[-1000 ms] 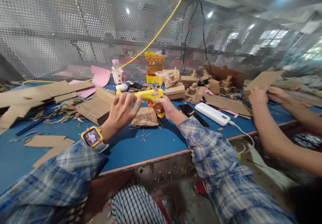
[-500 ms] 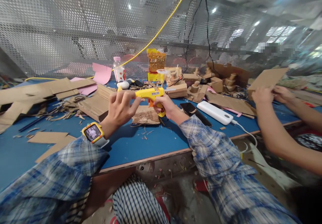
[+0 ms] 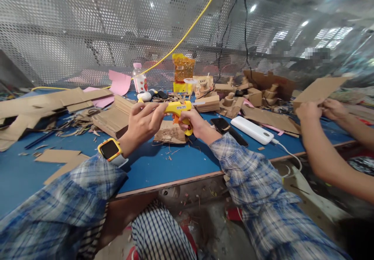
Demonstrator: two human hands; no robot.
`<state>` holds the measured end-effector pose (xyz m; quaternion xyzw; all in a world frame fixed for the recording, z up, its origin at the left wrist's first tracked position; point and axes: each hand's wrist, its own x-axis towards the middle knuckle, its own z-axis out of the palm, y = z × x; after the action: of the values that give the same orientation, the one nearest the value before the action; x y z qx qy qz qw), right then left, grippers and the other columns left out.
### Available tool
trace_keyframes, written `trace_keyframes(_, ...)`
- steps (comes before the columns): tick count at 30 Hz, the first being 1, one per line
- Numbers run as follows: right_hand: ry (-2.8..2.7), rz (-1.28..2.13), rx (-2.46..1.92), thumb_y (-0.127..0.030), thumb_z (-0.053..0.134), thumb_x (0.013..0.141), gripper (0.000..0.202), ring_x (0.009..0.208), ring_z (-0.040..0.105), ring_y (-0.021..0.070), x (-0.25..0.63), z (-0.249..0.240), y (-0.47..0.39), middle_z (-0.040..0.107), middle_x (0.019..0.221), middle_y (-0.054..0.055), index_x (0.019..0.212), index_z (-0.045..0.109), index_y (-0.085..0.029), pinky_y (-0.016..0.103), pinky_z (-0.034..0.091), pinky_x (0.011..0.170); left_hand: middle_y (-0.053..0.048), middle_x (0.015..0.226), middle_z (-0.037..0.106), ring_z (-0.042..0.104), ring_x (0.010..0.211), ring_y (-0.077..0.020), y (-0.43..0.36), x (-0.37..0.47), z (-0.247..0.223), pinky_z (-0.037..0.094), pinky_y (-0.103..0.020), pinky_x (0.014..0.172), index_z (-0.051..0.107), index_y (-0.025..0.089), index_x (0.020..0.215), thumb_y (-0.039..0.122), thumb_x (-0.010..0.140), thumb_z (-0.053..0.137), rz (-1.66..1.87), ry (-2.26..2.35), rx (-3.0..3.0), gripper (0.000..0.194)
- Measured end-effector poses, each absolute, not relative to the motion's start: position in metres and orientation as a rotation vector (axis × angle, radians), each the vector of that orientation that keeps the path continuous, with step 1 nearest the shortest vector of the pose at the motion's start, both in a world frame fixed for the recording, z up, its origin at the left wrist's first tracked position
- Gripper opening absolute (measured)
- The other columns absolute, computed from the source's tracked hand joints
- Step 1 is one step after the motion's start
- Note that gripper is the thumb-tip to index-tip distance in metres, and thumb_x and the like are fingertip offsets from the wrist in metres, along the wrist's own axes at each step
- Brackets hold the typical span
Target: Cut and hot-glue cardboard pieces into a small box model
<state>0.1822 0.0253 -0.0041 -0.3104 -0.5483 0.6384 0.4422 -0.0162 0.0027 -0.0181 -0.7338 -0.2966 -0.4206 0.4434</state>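
A yellow hot glue gun (image 3: 181, 107) with an orange trigger is held level over the table, its front pointing left. My right hand (image 3: 194, 122) wraps round its handle, fingers by the trigger. A clear glue stick (image 3: 201, 103) pokes out of the rear. My left hand (image 3: 146, 119), with a yellow watch (image 3: 110, 149) on its wrist, closes over the front of the barrel, fingers together; they hide most of that part. Below the gun lies a rough, torn piece of cardboard (image 3: 169, 132) on the blue table (image 3: 175, 162).
Right of my hands lie a black phone (image 3: 229, 131) and a white power bank (image 3: 253, 130) with a cable. Cardboard scraps (image 3: 111, 117) cover the left side. A bottle (image 3: 140, 78) and yellow bag (image 3: 184, 73) stand behind. Another person's hands (image 3: 311, 110) hold cardboard at right.
My left hand's fingers have come together and lowered onto the barrel, where they were arched and more spread. My right hand keeps its grip. The watch screen has gone dark.
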Motion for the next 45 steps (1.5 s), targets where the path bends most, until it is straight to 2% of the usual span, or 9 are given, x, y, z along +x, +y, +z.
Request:
trace_keyframes(6, -1.323, 1.584, -0.814, -0.017, 0.057, 0.056, 0.013, 0.036, 0.028, 0.0036, 0.18, -0.005, 0.024, 0.046, 0.047, -0.007, 0.069, 0.053, -0.019, 0.02, 0.021, 0.038, 0.001, 0.093, 0.076, 0.067, 0.082, -0.0147, 0.004, -0.013, -0.016, 0.035, -0.032, 0.082, 0.058, 0.023, 0.116, 0.017, 0.097, 0.059, -1.07, -0.665, -1.757, 0.02)
trace_keyframes(11, -1.323, 1.587, -0.792, -0.017, 0.056, 0.056, 0.017, 0.039, 0.029, 0.0039, 0.18, -0.004, 0.023, 0.05, 0.053, -0.007, 0.072, 0.055, -0.019, 0.02, 0.021, 0.039, -0.002, 0.093, 0.074, 0.064, 0.097, -0.0227, 0.005, -0.015, -0.023, 0.034, -0.037, 0.088, 0.054, 0.024, 0.123, 0.02, 0.095, 0.063, -1.145, -0.801, -1.861, 0.03)
trace_keyframes(14, -1.336, 1.602, -0.751, -0.019, 0.058, 0.052, 0.021, 0.04, 0.03, 0.0039, 0.181, -0.003, 0.024, 0.052, 0.054, -0.006, 0.073, 0.056, -0.019, 0.02, 0.021, 0.039, -0.008, 0.108, 0.074, 0.061, 0.109, -0.0278, 0.003, -0.017, -0.024, 0.033, -0.041, 0.092, 0.054, 0.023, 0.129, 0.026, 0.095, 0.065, -1.189, -0.908, -1.919, 0.035)
trace_keyframes(17, -1.332, 1.634, -0.737, -0.02, 0.058, 0.052, 0.02, 0.039, 0.027, 0.0038, 0.182, -0.003, 0.025, 0.049, 0.051, -0.007, 0.071, 0.054, -0.019, 0.02, 0.021, 0.038, -0.009, 0.115, 0.073, 0.061, 0.112, -0.027, 0.001, -0.017, -0.022, 0.034, -0.042, 0.095, 0.053, 0.023, 0.135, 0.027, 0.097, 0.062, -1.18, -0.928, -1.964, 0.04)
trace_keyframes(22, -1.278, 1.742, -0.793, -0.017, 0.055, 0.052, 0.02, 0.038, 0.024, 0.0045, 0.182, 0.001, 0.024, 0.039, 0.044, -0.009, 0.071, 0.051, -0.02, 0.019, 0.019, 0.038, -0.005, 0.107, 0.076, 0.066, 0.104, -0.0212, 0.002, -0.016, -0.018, 0.034, -0.037, 0.094, 0.052, 0.025, 0.14, 0.019, 0.101, 0.054, -1.144, -0.836, -1.931, 0.04)
trace_keyframes(27, -1.211, 1.815, -0.804, -0.016, 0.054, 0.051, 0.022, 0.038, 0.023, 0.0029, 0.18, 0.002, 0.021, 0.049, 0.052, -0.006, 0.073, 0.05, -0.019, 0.018, 0.015, 0.037, -0.004, 0.11, 0.077, 0.068, 0.101, -0.0183, 0.001, -0.017, -0.016, 0.036, -0.035, 0.091, 0.057, 0.023, 0.13, 0.016, 0.102, 0.051, -1.086, -0.81, -1.914, 0.029)
trace_keyframes(33, -1.142, 1.829, -0.839, -0.018, 0.053, 0.056, 0.018, 0.037, 0.021, 0.0046, 0.178, 0.0, 0.015, 0.041, 0.048, -0.008, 0.073, 0.05, -0.02, 0.019, 0.02, 0.038, -0.005, 0.097, 0.078, 0.07, 0.09, -0.0167, 0.002, -0.017, -0.02, 0.038, -0.034, 0.084, 0.065, 0.019, 0.114, 0.015, 0.1, 0.053, -1.082, -0.798, -1.882, 0.019)
trace_keyframes(41, -1.112, 1.723, -0.74, -0.02, 0.053, 0.052, 0.016, 0.04, 0.02, 0.0027, 0.184, 0.004, 0.024, 0.044, 0.051, -0.008, 0.068, 0.05, -0.019, 0.019, 0.015, 0.04, -0.003, 0.083, 0.075, 0.066, 0.091, -0.0208, 0.001, -0.014, -0.024, 0.04, -0.037, 0.081, 0.071, 0.026, 0.104, 0.022, 0.097, 0.054, -1.112, -0.892, -1.954, 0.019)
trace_keyframes(45, -1.109, 1.647, -0.718, -0.022, 0.053, 0.053, 0.017, 0.041, 0.02, 0.0035, 0.189, -0.001, 0.036, 0.046, 0.054, -0.007, 0.069, 0.051, -0.02, 0.021, 0.016, 0.042, -0.006, 0.08, 0.076, 0.065, 0.095, -0.0251, -0.001, -0.01, -0.022, 0.041, -0.04, 0.081, 0.071, 0.024, 0.1, 0.014, 0.094, 0.053, -1.14, -0.928, -1.905, 0.021)
